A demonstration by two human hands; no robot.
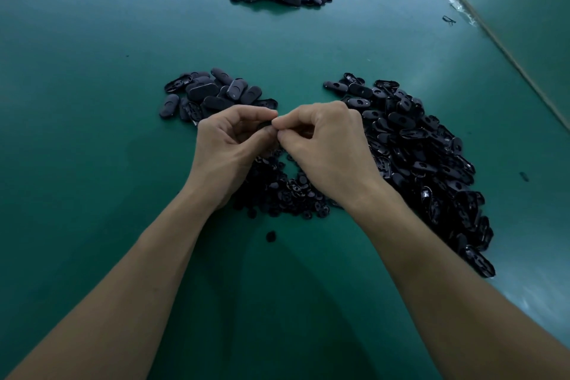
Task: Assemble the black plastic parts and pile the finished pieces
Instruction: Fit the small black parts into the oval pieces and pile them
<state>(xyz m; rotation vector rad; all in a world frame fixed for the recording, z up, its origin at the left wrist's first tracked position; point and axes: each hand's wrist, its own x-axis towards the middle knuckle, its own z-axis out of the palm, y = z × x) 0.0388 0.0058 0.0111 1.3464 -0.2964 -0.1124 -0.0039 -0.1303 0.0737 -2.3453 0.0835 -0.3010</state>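
A small black part [266, 126] is pinched between both hands, just above the heap of small round pieces [287, 194]. The left hand [228, 139] curls round it; the right hand [324, 142] pinches its edge. Oval shells [212, 95] lie left of that heap. Pressed askew, the part could spring loose and vanish among lookalikes.
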